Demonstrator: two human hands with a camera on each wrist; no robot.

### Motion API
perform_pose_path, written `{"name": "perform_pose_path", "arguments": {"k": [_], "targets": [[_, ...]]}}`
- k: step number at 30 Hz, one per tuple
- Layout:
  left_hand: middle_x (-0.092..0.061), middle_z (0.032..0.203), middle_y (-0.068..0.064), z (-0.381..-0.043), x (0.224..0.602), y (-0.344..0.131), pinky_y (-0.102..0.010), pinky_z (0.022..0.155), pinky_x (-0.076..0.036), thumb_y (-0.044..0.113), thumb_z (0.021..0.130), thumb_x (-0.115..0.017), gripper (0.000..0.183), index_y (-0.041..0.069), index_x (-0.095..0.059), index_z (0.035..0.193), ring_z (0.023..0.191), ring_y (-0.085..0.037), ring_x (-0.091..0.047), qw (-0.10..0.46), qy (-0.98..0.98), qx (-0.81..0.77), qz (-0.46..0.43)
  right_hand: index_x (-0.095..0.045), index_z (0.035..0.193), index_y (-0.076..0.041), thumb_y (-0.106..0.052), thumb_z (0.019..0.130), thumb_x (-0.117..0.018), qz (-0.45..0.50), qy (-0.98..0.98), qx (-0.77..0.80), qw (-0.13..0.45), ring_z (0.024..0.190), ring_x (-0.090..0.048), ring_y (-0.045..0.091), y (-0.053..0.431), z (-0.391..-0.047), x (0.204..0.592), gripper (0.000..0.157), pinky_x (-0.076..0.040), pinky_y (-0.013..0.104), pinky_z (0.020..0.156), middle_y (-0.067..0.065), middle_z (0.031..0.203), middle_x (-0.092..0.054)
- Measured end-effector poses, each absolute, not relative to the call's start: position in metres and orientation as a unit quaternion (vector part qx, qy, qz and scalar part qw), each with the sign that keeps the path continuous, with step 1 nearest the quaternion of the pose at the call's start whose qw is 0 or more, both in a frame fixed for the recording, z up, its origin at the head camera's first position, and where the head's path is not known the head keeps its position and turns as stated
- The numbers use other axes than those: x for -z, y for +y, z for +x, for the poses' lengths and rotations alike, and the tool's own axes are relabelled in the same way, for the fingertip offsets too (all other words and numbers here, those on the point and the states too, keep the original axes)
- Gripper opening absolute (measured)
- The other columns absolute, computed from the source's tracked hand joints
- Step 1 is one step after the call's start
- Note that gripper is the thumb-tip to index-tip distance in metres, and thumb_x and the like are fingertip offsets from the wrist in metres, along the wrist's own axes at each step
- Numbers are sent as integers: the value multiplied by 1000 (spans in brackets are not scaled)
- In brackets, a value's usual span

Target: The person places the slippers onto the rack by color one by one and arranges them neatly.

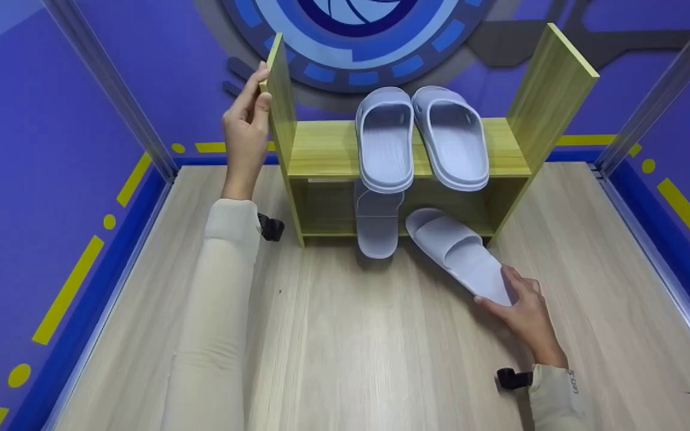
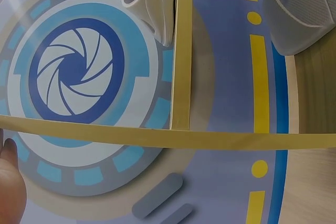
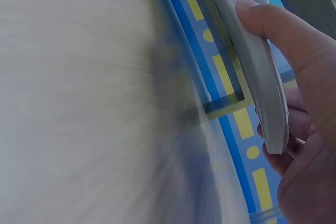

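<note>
A small two-tier wooden shoe rack [image 1: 324,149] stands against the back wall. My left hand [image 1: 246,129] grips the front edge of its left side panel [image 1: 282,90], thumb in front. At lower right, my right hand [image 1: 524,314] holds a grey slide slipper [image 1: 465,251] by the heel, its toe pointing toward the lower tier. In the right wrist view, the thumb lies on one face of the slipper [image 3: 262,82] and fingers curl behind it. Another grey slipper [image 1: 378,236] sits in the lower tier, heel sticking out past the front.
On the upper shelf rest two grey clogs, left [image 1: 386,155] and right [image 1: 459,149], side by side with heels forward. The rack's right side panel [image 1: 554,90] rises beside them. Blue patterned walls [image 1: 81,120] enclose the wood-look floor [image 1: 345,347] on three sides.
</note>
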State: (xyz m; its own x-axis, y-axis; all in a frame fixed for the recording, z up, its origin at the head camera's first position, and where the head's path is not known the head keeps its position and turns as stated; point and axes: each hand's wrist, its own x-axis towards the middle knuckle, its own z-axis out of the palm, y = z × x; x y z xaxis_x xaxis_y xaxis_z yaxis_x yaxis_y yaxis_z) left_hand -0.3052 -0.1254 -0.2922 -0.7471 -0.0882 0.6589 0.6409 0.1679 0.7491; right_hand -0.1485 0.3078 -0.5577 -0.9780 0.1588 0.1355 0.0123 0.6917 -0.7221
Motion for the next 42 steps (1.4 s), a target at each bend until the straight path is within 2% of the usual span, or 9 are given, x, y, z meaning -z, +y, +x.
{"name": "perform_pose_path", "arguments": {"k": [9, 16, 22, 34, 42], "targets": [[-46, 147, -10, -306, 291, -126, -25, 109, -39, 8, 97, -51, 41, 1, -51, 137, 135, -12, -44, 269, -697, 640, -177, -41, 139, 11, -31, 71, -85, -48, -919, -373, 119, 123, -38, 41, 291, -154, 561, 91, -33, 55, 104, 30, 145, -40], [-47, 147, -10, -306, 291, -126, -25, 108, -39, 9, 97, -51, 41, 1, -51, 137, 135, -12, -45, 269, -697, 641, -178, -46, 132, 17, -23, 67, -87, -43, -908, -369, 192, 114, -42, 45, 275, -160, 562, 86, -36, 54, 101, 34, 137, -47], [-47, 147, -9, -307, 292, -126, -25, 108, -39, 9, 97, -51, 40, 1, -52, 137, 135, -12, -45, 269, -697, 641, -175, -47, 131, 17, -24, 67, -87, -56, -901, -372, 216, 114, -42, 45, 265, -164, 561, 86, -36, 53, 100, 35, 135, -48], [-47, 147, -8, -307, 292, -126, -25, 108, -40, 10, 97, -51, 40, 3, -52, 137, 134, -11, -46, 271, -702, 636, -173, -54, 124, 17, -28, 66, -87, -86, -898, -348, 253, 102, -45, 44, 247, -176, 554, 81, -40, 53, 87, 33, 127, -55], [-46, 148, -7, -307, 292, -126, -25, 109, -38, 11, 98, -50, 40, 3, -52, 137, 135, -10, -44, 264, -698, 643, -172, -48, 128, 20, -30, 67, -87, -101, -897, -354, 244, 110, -45, 49, 237, -185, 551, 87, -39, 56, 96, 37, 132, -49]]}}
